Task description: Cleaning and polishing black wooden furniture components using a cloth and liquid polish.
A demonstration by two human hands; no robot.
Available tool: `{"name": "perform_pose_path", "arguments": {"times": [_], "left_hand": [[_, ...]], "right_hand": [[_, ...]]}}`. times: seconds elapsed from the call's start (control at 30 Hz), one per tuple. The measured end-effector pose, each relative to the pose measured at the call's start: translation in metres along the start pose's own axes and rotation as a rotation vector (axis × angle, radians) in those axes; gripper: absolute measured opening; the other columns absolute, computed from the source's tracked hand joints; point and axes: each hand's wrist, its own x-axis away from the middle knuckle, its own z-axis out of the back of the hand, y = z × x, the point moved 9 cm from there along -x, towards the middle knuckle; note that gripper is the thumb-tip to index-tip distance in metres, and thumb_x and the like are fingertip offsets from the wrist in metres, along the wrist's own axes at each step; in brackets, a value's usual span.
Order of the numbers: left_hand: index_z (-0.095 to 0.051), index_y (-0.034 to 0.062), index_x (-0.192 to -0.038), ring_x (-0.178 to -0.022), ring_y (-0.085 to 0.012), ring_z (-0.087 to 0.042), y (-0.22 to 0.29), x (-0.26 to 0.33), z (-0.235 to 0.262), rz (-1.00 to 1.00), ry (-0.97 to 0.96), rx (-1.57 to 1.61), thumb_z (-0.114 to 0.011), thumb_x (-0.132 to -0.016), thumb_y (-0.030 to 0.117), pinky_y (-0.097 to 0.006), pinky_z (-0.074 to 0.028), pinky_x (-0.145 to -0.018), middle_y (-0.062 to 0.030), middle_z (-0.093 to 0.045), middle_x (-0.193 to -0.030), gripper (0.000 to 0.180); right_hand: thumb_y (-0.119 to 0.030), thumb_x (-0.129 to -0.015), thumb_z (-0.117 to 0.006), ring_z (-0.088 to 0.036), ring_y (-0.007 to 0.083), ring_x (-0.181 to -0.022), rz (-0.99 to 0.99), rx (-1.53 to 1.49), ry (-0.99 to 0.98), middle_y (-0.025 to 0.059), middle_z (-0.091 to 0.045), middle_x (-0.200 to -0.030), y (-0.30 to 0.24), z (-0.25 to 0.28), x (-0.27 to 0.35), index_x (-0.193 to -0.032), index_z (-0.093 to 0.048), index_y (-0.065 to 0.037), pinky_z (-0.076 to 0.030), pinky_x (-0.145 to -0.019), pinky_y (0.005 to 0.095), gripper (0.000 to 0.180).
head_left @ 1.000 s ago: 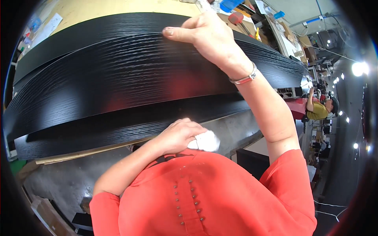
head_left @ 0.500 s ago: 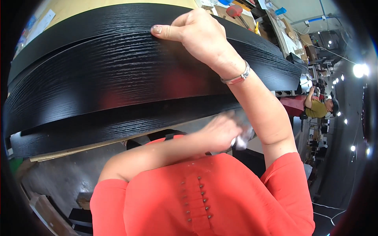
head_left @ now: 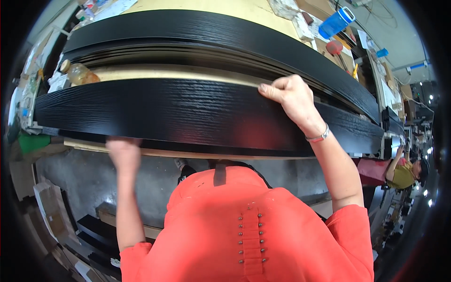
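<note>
A long black wood-grain board [head_left: 188,110] lies tilted along the near side of the worktable. My right hand [head_left: 293,101] grips its far edge right of the middle, thumb on the grained face and fingers over the back. A bracelet sits on that wrist. My left hand [head_left: 123,150] is at the board's near edge toward the left end, smeared by motion. Its fingers are hidden, and whether it holds anything does not show. Beyond a gap lie more long black boards [head_left: 197,26], lined up on the pale tabletop [head_left: 225,8].
At the left end stands a bottle [head_left: 81,74] with amber contents. A blue bottle [head_left: 336,22] and a red-headed mallet [head_left: 335,48] lie at the far right. A person [head_left: 399,171] works beyond the right end. Black panels [head_left: 98,230] sit low at left.
The held board has come toward me, away from the boards behind, and a gap shows. My left hand, earlier at right with a whitish crumpled thing, has swung left. My right hand keeps its grip.
</note>
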Motion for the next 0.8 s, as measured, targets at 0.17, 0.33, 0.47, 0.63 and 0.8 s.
{"name": "perform_pose_path", "arguments": {"times": [0.17, 0.33, 0.47, 0.63, 0.8], "left_hand": [[-0.064, 0.0029, -0.131, -0.114, -0.0284, -0.065, -0.264, 0.072, 0.086, 0.753, 0.422, 0.335, -0.052, -0.086, -0.009, -0.037, -0.048, -0.1, -0.0177, -0.065, -0.129, 0.048], [-0.063, -0.0021, -0.129, -0.113, -0.0221, -0.063, -0.205, 0.099, 0.077, 0.62, 0.417, 0.422, -0.053, -0.085, -0.014, -0.033, -0.046, -0.102, -0.0145, -0.066, -0.126, 0.047], [-0.064, -0.0019, -0.127, -0.117, -0.0214, -0.061, -0.165, 0.106, 0.065, 0.711, 0.573, 0.604, -0.053, -0.085, -0.014, -0.034, -0.044, -0.104, -0.0133, -0.066, -0.128, 0.045], [-0.068, 0.0015, -0.121, -0.11, -0.031, -0.063, -0.032, 0.032, 0.072, 0.137, 0.298, 0.167, -0.054, -0.081, -0.006, -0.037, -0.048, -0.097, -0.0168, -0.067, -0.12, 0.042], [-0.069, 0.0131, -0.119, -0.105, -0.0307, -0.06, 0.137, 0.023, -0.021, -0.36, -0.139, 0.297, -0.067, -0.086, 0.02, -0.048, -0.047, -0.093, -0.0123, -0.064, -0.123, 0.034]], "right_hand": [[-0.051, -0.081, -0.072, -0.046, 0.0256, -0.047, 0.029, 0.019, -0.032, 0.0127, -0.045, -0.049, 0.012, -0.03, 0.008, -0.057, -0.061, -0.002, -0.036, -0.053, 0.0411, 0.056], [-0.046, -0.082, -0.076, -0.049, 0.0217, -0.048, -0.03, -0.055, -0.073, 0.0113, -0.048, -0.048, 0.032, -0.063, 0.014, -0.06, -0.066, -0.002, -0.039, -0.054, 0.0398, 0.05], [-0.048, -0.083, -0.075, -0.05, 0.0239, -0.049, -0.012, 0.006, -0.082, 0.0117, -0.048, -0.048, 0.03, -0.075, 0.012, -0.059, -0.066, -0.003, -0.04, -0.055, 0.0405, 0.052], [-0.052, -0.084, -0.071, -0.05, 0.0275, -0.048, 0.013, 0.071, -0.066, 0.014, -0.047, -0.048, 0.054, -0.094, 0.005, -0.055, -0.059, -0.003, -0.038, -0.054, 0.0421, 0.058], [-0.049, -0.085, -0.07, -0.057, 0.0322, -0.052, 0.084, 0.127, -0.026, 0.0175, -0.054, -0.052, 0.04, -0.099, 0.011, -0.061, -0.067, -0.002, -0.042, -0.056, 0.0436, 0.053]]}}
